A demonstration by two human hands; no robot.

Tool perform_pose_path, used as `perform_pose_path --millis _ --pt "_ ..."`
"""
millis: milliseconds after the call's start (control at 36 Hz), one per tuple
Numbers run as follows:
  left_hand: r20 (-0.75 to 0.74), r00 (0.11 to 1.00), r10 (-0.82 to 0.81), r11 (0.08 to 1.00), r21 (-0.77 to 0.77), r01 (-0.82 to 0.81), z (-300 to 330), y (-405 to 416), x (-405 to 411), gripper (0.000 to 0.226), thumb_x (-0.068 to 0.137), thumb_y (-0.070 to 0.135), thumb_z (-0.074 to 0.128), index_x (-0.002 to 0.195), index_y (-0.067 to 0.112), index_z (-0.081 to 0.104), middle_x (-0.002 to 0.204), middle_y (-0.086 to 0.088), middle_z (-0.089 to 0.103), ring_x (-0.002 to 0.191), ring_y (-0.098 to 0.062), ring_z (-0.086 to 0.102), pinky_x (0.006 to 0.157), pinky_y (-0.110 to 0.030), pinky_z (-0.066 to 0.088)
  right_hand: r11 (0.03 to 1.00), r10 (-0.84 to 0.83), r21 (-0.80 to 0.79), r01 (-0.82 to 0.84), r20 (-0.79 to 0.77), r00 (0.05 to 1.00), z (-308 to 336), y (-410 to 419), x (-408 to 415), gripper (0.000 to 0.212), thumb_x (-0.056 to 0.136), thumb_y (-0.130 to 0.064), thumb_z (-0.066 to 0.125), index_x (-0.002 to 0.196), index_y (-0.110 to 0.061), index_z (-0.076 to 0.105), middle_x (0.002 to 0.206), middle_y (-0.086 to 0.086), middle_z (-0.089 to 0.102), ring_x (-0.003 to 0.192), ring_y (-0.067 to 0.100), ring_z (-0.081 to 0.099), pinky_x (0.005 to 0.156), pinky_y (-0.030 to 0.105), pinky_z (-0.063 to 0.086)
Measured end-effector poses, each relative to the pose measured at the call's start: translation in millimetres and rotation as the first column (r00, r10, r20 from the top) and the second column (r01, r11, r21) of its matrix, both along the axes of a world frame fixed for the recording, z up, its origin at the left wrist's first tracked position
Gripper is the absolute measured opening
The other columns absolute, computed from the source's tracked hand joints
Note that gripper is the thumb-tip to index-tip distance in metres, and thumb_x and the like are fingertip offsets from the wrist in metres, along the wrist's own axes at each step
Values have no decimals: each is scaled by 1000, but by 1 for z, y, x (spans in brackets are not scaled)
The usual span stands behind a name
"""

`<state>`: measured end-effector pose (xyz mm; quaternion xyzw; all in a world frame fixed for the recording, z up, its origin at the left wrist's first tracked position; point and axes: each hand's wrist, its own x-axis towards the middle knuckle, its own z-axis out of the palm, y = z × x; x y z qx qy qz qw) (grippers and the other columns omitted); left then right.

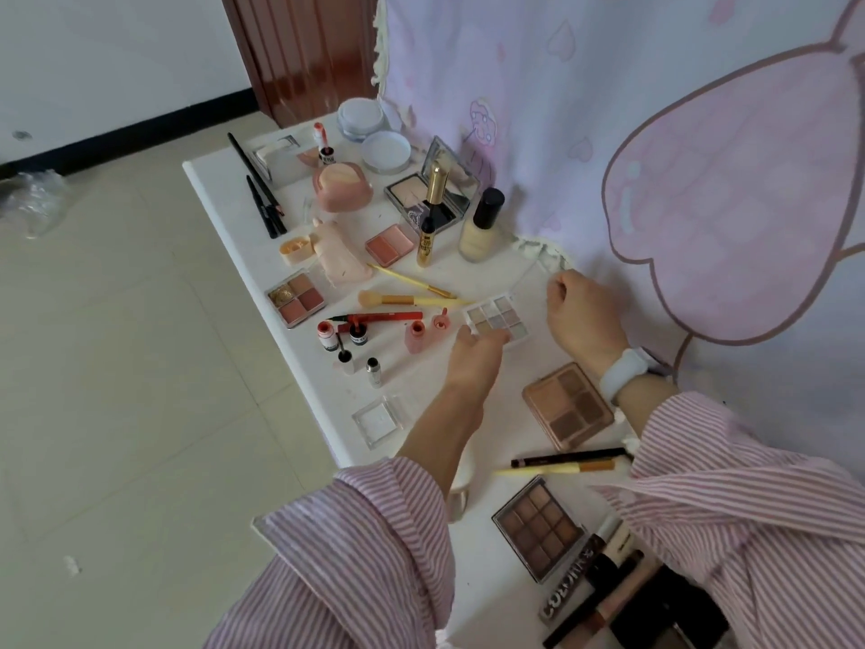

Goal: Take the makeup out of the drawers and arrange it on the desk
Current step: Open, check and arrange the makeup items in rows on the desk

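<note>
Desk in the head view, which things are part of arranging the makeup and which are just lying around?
Part of the job:
pale palette, held by left hand and right hand
foundation bottle
brown nine-pan palette
pink brush

Lying about:
crumpled plastic on the floor
white wristband

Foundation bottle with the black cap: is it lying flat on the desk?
No, the foundation bottle stands upright on the desk, black cap on top, beside the gold mascara tube.

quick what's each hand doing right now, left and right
Left hand: holding the near edge of the pale eyeshadow palette on the desk.
Right hand: fingers curled beside the palette's clear lid; whether it grips the lid cannot be told.
</note>
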<state>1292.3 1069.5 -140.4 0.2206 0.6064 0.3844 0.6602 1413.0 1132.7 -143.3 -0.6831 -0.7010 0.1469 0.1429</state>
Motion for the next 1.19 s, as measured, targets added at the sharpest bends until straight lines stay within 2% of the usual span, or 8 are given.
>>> perform_pose_path --millis 222,417,500,583,806,1028,1111,1194 --pt "-65 995 -75 997 28 77 -4 17 10 36 90 24 51 125 19 45 116 5 51 115 -17 46 102 -39 37 993 -101 -59 105 68 993 -3 18 0 23 92 0 37 106 7 54 104 24 59 91 35 55 65 31 33" --pt "-111 986 -126 988 80 135 -5 8 5 45 94 21 48 137 21 35 120 9 42 114 -12 41 99 -31 35 1000 18 20 -22 190 982 1 -3 1 58 82 6 44 138 0 28 127 23 44 111 40 46 86 42 42" --pt "-316 932 -175 973 86 212 -8 -4 3 54 94 24 46 144 18 27 142 6 34 128 -14 35 104 -31 31 995 80 51 -86 122 989 6 -27 0 50 89 -3 45 137 -6 30 134 18 40 115 34 45 81 37 44" --pt "-541 824 -168 949 136 283 -9 -20 1 48 94 24 45 141 15 35 145 -3 37 130 -19 37 104 -29 31 993 86 -93 -73 144 986 3 -56 3 39 95 -21 43 132 -9 38 131 13 44 110 26 49 74 26 38" --pt "-676 730 -95 898 259 357 -6 -70 -9 31 95 21 46 125 19 53 131 4 48 116 -9 48 89 -16 36 951 186 -306 -51 430 883 -26 -99 16 70 86 -53 46 143 -22 20 149 11 22 133 34 26 105 47 29" --pt "-647 760 -62 915 268 302 -1 -94 -22 26 95 18 46 119 18 57 122 5 55 98 -2 52 79 -12 38 952 175 -296 -85 294 940 -21 -97 21 65 84 -45 52 140 -23 26 152 6 16 128 35 30 101 49 34" --pt "-506 861 -44 927 300 224 5 -101 -27 24 95 20 47 118 22 56 118 8 56 92 5 54 76 -3 40 970 58 -231 -80 -101 993 -6 -101 14 63 84 -39 59 138 -23 32 144 3 31 123 26 36 98 41 39" --pt "-160 987 -23 959 274 66 12 -110 -31 31 96 30 45 127 31 43 127 7 50 105 -6 57 92 -24 48 974 7 -197 -112 -469 883 18 -116 -1 51 82 -34 65 126 -25 41 124 -5 43 108 8 46 78 9 40"
